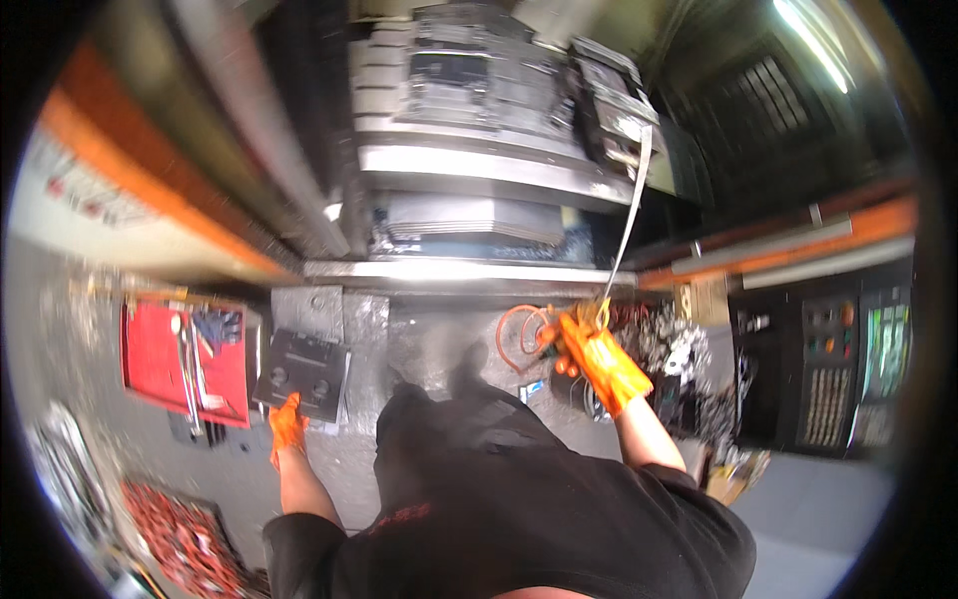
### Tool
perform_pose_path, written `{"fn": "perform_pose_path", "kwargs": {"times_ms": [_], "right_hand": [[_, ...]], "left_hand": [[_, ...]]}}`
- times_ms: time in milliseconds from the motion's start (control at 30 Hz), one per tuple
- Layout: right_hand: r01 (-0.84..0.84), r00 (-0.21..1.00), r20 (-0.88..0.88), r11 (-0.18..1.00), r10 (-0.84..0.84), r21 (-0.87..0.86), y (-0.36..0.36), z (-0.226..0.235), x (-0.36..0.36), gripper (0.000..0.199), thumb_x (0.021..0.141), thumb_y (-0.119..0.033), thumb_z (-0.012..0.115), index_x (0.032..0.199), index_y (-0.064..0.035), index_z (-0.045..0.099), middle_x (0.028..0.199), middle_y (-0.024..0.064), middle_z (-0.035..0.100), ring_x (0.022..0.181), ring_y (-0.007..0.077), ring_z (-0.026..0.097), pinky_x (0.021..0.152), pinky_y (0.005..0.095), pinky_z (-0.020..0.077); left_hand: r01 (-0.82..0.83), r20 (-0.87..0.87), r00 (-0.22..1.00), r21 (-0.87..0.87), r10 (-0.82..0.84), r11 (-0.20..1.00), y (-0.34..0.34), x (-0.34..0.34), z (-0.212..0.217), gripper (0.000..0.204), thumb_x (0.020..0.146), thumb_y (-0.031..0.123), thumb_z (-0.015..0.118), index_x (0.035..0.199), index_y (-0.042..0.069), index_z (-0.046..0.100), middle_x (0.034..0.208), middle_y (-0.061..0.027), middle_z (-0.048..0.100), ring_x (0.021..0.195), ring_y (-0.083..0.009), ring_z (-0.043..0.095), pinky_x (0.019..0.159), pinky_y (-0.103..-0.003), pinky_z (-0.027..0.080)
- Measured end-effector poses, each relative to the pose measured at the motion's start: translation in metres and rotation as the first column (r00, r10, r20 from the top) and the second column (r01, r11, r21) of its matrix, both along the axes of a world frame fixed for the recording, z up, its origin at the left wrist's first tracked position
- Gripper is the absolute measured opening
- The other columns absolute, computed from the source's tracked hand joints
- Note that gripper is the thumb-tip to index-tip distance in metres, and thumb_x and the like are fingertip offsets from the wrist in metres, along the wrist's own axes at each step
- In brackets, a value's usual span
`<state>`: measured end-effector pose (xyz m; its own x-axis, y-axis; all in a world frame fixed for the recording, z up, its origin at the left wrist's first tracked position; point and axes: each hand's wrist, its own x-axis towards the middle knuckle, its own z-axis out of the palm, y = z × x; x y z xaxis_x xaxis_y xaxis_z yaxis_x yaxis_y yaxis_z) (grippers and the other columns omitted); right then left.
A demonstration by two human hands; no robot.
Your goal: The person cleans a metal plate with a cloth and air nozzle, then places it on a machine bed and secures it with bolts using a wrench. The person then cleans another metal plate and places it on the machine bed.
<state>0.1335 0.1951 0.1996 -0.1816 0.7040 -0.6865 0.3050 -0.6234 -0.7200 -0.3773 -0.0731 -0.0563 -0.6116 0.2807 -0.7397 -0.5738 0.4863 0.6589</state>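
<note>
My right hand (602, 365), in an orange glove, is closed around what looks like an air gun with a yellowish front (600, 311); its grip is hidden in the glove. From there a long, thin, pale nozzle or strip (631, 220) reaches up to a metal vise-like block (616, 97) on the machine table. An orange hose (507, 341) loops beside this hand. My left hand (287, 431), also gloved in orange, touches the near edge of a dark square plate (307, 371) with round marks. Blur hides how its fingers lie.
Ahead lies the slotted machine table (382, 100) behind a metal sill (449, 271). To the left are a red tray (150, 349) with hand tools and a heap of red chain-like parts (185, 539). At right, metal shavings (689, 349) and a control panel (826, 374).
</note>
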Motion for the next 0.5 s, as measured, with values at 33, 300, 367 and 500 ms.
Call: {"fn": "perform_pose_path", "kwargs": {"times_ms": [33, 300, 367, 500], "right_hand": [[0.163, 0.932, -0.33, 0.987, -0.152, 0.007, 0.007, -0.033, 0.034, 0.039, 0.105, -0.04, 0.055, 0.113, -0.0028, 0.064, 0.106, 0.0131, 0.072, 0.056, 0.0194, 0.066, 0.041, 0.0261, 0.0511], [0.858, 0.512, -0.621, 0.378, -0.593, 0.347, 0.046, 0.011, 0.091, 0.033, 0.101, -0.037, 0.065, 0.109, -0.0052, 0.067, 0.092, 0.0066, 0.071, 0.058, 0.0154, 0.064, 0.048, 0.0281, 0.0526], [0.835, 0.546, -0.449, 0.413, -0.707, 0.365, 0.063, 0.016, 0.126, 0.033, 0.1, -0.037, 0.066, 0.11, -0.0056, 0.067, 0.09, 0.0045, 0.07, 0.059, 0.014, 0.063, 0.048, 0.0282, 0.0521], [0.862, 0.438, -0.331, 0.287, -0.836, 0.418, 0.111, -0.005, 0.186, 0.036, 0.098, -0.039, 0.067, 0.114, -0.0071, 0.064, 0.086, 0.0041, 0.066, 0.062, 0.0144, 0.062, 0.052, 0.028, 0.0498]], "left_hand": [[0.007, 0.013, 1.0, 0.056, -0.008, 0.998, 0.009, -0.006, -0.011, 0.034, 0.088, 0.019, 0.077, 0.119, 0.016, 0.063, 0.088, -0.0009, 0.07, 0.06, -0.0149, 0.059, 0.047, -0.033, 0.046], [0.429, -0.357, 0.749, -0.38, -0.558, 0.819, 0.094, -0.006, 0.073, 0.051, 0.077, 0.018, 0.082, 0.123, 0.012, 0.062, 0.101, -0.0072, 0.072, 0.092, -0.0231, 0.069, 0.078, -0.039, 0.055], [0.278, -0.062, -0.373, -0.959, -0.926, -0.048, 0.089, 0.008, 0.117, 0.054, 0.072, 0.012, 0.084, 0.122, 0.01, 0.064, 0.101, -0.0088, 0.074, 0.094, -0.0241, 0.07, 0.081, -0.039, 0.056], [0.44, -0.338, 0.681, -0.52, -0.65, 0.732, 0.107, 0.025, 0.145, 0.044, 0.085, 0.032, 0.069, 0.116, 0.003, 0.061, 0.085, -0.0115, 0.065, 0.055, -0.0283, 0.059, 0.048, -0.04, 0.049]]}}
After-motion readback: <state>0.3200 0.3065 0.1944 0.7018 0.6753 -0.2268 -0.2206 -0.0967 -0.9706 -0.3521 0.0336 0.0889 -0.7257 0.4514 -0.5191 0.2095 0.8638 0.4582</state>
